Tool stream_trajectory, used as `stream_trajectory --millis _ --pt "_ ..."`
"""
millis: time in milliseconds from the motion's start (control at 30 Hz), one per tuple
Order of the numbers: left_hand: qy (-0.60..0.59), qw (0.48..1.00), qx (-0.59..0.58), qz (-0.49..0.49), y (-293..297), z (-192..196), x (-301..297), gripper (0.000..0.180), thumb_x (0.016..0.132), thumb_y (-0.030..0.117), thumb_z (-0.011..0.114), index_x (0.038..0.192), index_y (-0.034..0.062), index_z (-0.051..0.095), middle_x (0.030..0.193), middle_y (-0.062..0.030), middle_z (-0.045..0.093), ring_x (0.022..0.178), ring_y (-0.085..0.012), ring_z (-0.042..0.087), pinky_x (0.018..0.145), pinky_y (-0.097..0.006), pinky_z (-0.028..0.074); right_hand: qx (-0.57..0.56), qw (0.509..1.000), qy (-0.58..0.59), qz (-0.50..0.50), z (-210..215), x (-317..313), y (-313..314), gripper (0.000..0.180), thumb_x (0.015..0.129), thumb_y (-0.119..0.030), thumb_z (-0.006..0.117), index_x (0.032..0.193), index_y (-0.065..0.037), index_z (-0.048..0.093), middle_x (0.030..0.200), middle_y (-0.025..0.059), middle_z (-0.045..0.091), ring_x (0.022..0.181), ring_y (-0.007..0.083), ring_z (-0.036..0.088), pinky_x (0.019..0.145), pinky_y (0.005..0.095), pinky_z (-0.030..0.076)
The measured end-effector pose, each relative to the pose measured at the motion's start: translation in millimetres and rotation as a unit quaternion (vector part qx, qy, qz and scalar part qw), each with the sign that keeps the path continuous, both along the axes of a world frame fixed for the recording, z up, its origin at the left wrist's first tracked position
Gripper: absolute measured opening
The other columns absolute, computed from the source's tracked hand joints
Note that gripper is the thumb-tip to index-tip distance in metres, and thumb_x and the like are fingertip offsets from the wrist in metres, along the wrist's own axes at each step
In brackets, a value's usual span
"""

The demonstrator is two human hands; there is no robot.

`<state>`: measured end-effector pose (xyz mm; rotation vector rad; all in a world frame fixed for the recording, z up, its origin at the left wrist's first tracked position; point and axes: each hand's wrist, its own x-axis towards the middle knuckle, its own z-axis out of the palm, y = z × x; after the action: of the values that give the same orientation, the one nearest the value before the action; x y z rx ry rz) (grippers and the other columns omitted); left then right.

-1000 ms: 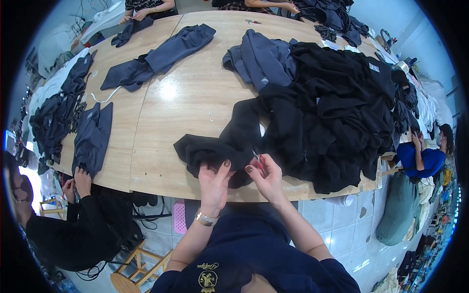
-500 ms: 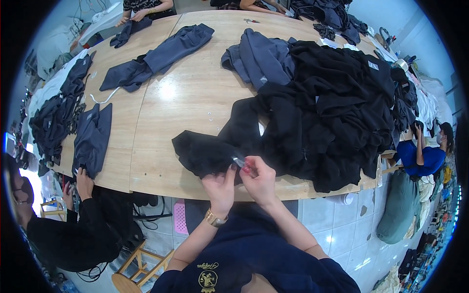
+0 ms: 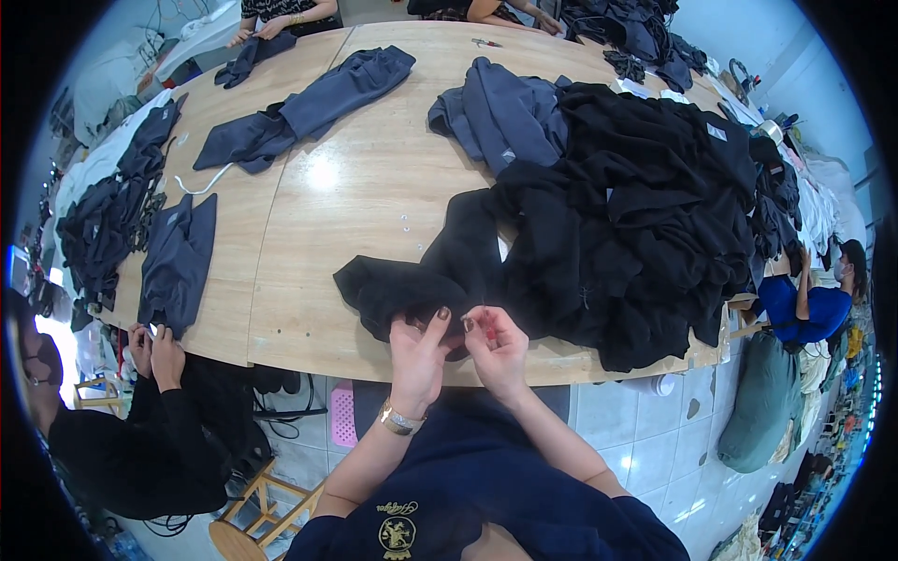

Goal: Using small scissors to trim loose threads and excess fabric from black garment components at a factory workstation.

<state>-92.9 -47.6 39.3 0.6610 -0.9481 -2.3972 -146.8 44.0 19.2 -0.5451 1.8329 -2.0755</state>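
Observation:
My left hand (image 3: 417, 363) is closed on the near edge of a black garment (image 3: 393, 285), thumb on top and the cloth bunched under its fingers. Just to its right, my right hand (image 3: 498, 355) is pinched at thumb and forefinger close to the cloth. Some red shows inside its curled fingers, seemingly the handle of small thread snips (image 3: 489, 333); the blades are hidden. Whether a thread lies in the pinch is too small to tell. The garment reaches right into a large heap of black clothes (image 3: 645, 224).
Dark grey garments (image 3: 505, 107) lie beyond the heap, and another grey piece (image 3: 309, 107) lies far left on the wooden table (image 3: 346, 206). At left, a co-worker's hands (image 3: 159, 355) handle a grey garment (image 3: 178, 262). A red-and-grey tool (image 3: 486, 43) lies at the far side.
A shiny metal tip showed at my right fingertips before and is now out of sight. My right fingers have drawn into a pinch, and my left hand has turned slightly more upright.

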Motion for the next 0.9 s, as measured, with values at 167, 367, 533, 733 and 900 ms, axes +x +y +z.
stream_trajectory --millis 167,367,533,733,900 --pt "0.013 0.997 -0.067 0.040 -0.1 -11.9 1.0 0.037 0.085 0.002 0.057 0.117 0.0059 0.038 0.104 -0.0085 0.054 0.090 -0.0166 0.059 0.071 -0.032 0.053 -0.021 0.994 -0.103 0.041 1.9 -5.6 8.5 0.007 0.086 -0.001 0.055 0.093 0.000 0.057 0.073 -0.0055 0.053 0.064 -0.0016 0.043 0.055 0.0124 0.033" --pt "0.008 0.971 -0.215 0.103 6.6 -16.0 -1.8 0.031 0.082 -0.005 0.058 0.110 -0.0042 0.046 0.106 -0.0091 0.054 0.092 -0.0143 0.055 0.080 -0.025 0.047 0.050 0.998 -0.019 -0.012 -0.5 -7.4 0.6 0.009 0.085 -0.001 0.056 0.092 0.003 0.061 0.072 -0.0031 0.056 0.061 0.0011 0.048 0.053 0.0150 0.037" --pt "-0.009 0.943 -0.305 0.131 14.3 -17.8 -1.8 0.032 0.079 -0.011 0.057 0.109 -0.0067 0.046 0.105 -0.0099 0.055 0.093 -0.0153 0.056 0.084 -0.026 0.045 0.172 0.980 0.101 -0.004 5.8 -7.7 0.7 0.011 0.082 -0.001 0.059 0.092 0.005 0.059 0.073 -0.0011 0.059 0.062 0.0019 0.051 0.054 0.0173 0.042" --pt "0.018 0.948 -0.292 0.123 12.7 -11.8 -5.6 0.031 0.079 -0.009 0.059 0.107 -0.0061 0.047 0.105 -0.0107 0.055 0.093 -0.0163 0.056 0.084 -0.026 0.045 0.135 0.968 0.209 -0.040 8.2 -8.1 -0.3 0.011 0.081 0.000 0.060 0.091 0.003 0.057 0.074 -0.0027 0.057 0.063 0.0009 0.050 0.055 0.0165 0.042" --pt "-0.020 0.992 -0.116 0.043 4.0 -5.9 -3.3 0.036 0.082 -0.003 0.058 0.112 0.0025 0.040 0.101 -0.0077 0.054 0.085 -0.0161 0.060 0.068 -0.030 0.056 0.031 0.998 -0.057 -0.014 -2.3 -5.5 4.0 0.009 0.082 -0.002 0.058 0.090 0.002 0.058 0.070 -0.0057 0.055 0.062 -0.0016 0.046 0.052 0.0144 0.038"
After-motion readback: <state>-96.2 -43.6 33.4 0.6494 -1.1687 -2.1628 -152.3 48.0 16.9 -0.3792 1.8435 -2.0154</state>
